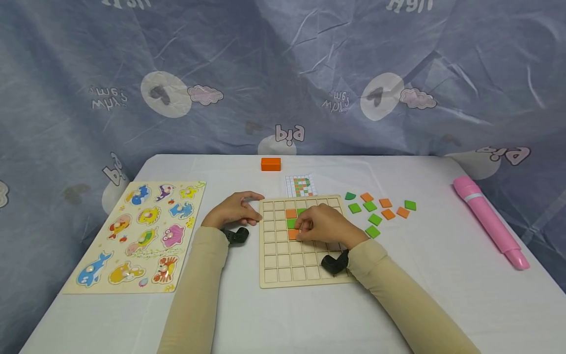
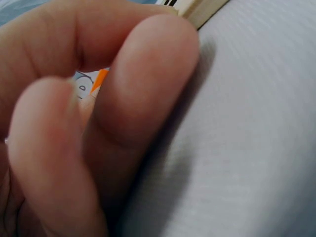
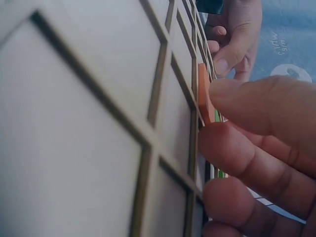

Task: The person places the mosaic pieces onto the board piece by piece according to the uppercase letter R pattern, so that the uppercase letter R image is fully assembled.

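Note:
A wooden grid board (image 1: 270, 275) lies on the table under my right hand (image 1: 327, 223). My right thumb and fingertips pinch an orange square tile (image 3: 203, 94), which tilts at a cell of the grid. In the head view this orange tile (image 1: 293, 235) sits just below a green tile (image 1: 291, 223), with another orange tile (image 1: 291, 213) above that. One more green tile (image 1: 301, 211) shows partly beside them. My left hand (image 1: 234, 209) rests at the board's upper left edge, its fingertips touching the rim without gripping a tile.
Loose green and orange tiles (image 1: 385, 202) lie right of the board. Behind it are a pattern card (image 1: 289, 187) and an orange block (image 1: 270, 164). An animal puzzle board (image 1: 150, 196) lies left; a pink microphone-like stick (image 1: 491, 221) lies far right.

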Demonstrator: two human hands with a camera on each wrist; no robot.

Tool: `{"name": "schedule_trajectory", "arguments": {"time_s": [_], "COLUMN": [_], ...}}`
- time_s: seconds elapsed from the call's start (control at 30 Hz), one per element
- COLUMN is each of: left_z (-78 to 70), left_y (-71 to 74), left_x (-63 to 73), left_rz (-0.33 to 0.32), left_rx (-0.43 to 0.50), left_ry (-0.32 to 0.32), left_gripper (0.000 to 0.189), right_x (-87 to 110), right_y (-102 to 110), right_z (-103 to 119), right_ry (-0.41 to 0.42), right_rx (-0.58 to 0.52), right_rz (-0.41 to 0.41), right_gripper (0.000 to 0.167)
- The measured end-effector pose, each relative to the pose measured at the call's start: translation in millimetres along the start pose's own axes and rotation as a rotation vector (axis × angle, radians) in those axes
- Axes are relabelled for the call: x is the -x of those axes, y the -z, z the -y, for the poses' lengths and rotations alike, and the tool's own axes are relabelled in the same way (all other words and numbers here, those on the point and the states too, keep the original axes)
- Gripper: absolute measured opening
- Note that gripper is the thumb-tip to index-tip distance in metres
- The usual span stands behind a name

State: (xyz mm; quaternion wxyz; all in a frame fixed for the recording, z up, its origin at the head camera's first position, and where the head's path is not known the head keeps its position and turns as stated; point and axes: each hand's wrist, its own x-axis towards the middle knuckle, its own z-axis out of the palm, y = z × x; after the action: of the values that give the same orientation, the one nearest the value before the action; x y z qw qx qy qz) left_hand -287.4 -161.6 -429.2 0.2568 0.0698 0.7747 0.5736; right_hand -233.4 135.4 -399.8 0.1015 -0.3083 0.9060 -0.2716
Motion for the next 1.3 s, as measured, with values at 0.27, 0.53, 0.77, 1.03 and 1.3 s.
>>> {"name": "schedule_trajectory", "arguments": {"time_s": [0.27, 0.53, 0.77, 1.03, 1.3], "left_z": [0.0, -0.7, 0.4, 2.0, -0.5], "left_y": [-0.3, -1.4, -1.7, -0.7, 1.4], "left_x": [-1.0, -0.3, -0.9, -1.8, -0.7], "left_rz": [0.004, 0.005, 0.012, 0.006, 0.009], "left_rx": [-0.001, -0.012, -0.004, -0.022, -0.076], "left_ry": [-0.005, -0.006, -0.010, -0.012, -0.034], "left_gripper": [0.071, 0.072, 0.072, 0.073, 0.072], "right_x": [6.4, 28.1, 58.6, 100.5, 126.2], "right_y": [4, 16, 35, 57, 67], "right_z": [-12, -37, -65, -92, -110], "right_ry": [0.068, 0.066, -0.022, -0.087, -0.160], "right_rx": [-0.128, -0.387, -0.543, -0.549, -0.550], "right_rz": [0.022, 0.038, 0.011, -0.079, -0.162], "right_gripper": [0.011, 0.022, 0.032, 0.033, 0.028]}}
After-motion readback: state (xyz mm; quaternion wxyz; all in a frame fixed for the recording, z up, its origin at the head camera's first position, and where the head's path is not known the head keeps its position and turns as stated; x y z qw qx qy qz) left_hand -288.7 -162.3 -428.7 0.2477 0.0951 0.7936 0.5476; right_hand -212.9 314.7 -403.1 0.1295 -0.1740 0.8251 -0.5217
